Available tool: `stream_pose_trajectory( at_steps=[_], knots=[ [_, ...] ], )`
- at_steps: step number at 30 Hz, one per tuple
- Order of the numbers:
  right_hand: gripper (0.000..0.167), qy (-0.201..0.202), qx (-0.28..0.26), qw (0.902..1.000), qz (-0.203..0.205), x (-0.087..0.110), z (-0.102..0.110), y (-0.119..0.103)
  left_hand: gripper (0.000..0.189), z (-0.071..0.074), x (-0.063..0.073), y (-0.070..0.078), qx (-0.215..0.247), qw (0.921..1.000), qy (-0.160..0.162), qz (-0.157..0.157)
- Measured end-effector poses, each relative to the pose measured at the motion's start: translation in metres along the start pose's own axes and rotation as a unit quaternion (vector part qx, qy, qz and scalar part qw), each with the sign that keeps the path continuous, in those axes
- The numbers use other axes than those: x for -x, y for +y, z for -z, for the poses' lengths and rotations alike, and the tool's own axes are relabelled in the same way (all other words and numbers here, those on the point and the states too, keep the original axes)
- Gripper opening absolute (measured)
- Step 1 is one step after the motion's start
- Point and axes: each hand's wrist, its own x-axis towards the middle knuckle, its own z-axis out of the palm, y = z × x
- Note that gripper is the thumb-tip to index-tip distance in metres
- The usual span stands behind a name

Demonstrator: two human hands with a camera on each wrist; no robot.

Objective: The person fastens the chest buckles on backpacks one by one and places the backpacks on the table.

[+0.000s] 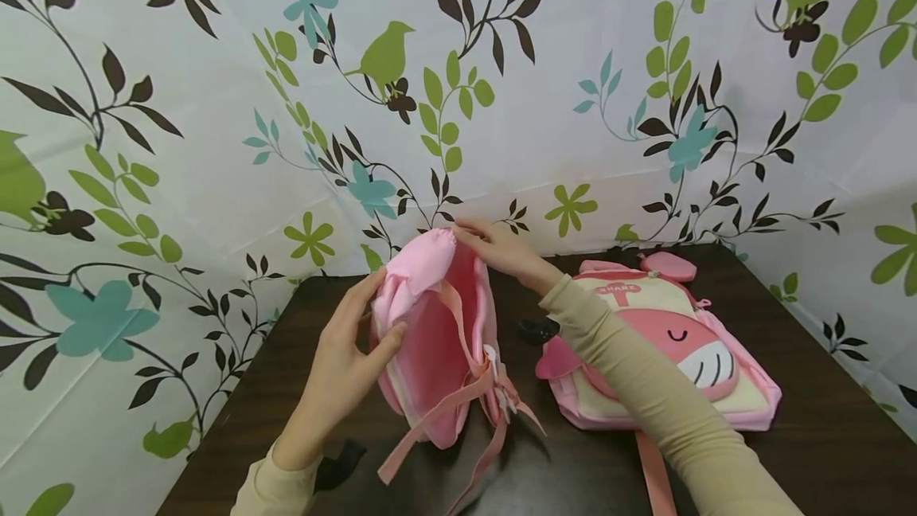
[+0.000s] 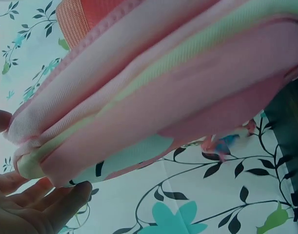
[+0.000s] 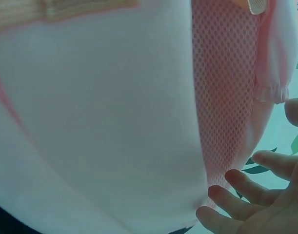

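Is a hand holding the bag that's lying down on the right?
No, in the head view the left hand and the right hand are both on the other pink bag.

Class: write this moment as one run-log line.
left hand: grips bag | right hand: at bag's top | second bag: lying on table, right of gripped bag

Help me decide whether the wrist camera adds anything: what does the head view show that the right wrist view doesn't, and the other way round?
Only the head view shows the left hand, the second bag lying flat, and the open inside of the held bag. Only the right wrist view shows a pink mesh section of the held bag. Both show the right hand, the held bag and the patterned cloth.
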Motion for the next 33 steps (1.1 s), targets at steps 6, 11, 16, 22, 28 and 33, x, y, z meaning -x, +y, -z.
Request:
stream_pose_trajectory(
  at_steps=[6,11,16,22,28,33],
  knots=[
    [0.062,-0.016,0.013,0.9997,-0.011,0.004,-0.006,0.008,0.073,0.004,-0.003,-0.005,0.006,1.0,-0.001,-0.003],
    [0.064,-0.029,0.018,0.9994,0.002,0.01,-0.011,0.014,0.069,0.008,-0.005,-0.007,0.004,0.9999,-0.01,0.004],
    [0.068,-0.036,0.02,0.9989,0.022,0.017,-0.016,0.018,0.066,0.012,-0.006,-0.011,0.011,0.9996,-0.019,0.016],
    [0.075,-0.044,0.018,0.9988,0.012,0.024,-0.023,0.03,0.07,0.02,-0.006,-0.016,-0.002,0.9987,-0.036,0.038],
    [0.08,-0.081,0.03,0.9962,0.004,0.034,-0.029,0.043,0.069,0.028,-0.005,-0.024,0.0,0.9973,-0.044,0.059],
    [0.079,-0.119,0.042,0.9921,-0.003,0.044,-0.038,0.053,0.065,0.031,-0.001,-0.029,0.007,0.995,-0.044,0.089]
  ],
)
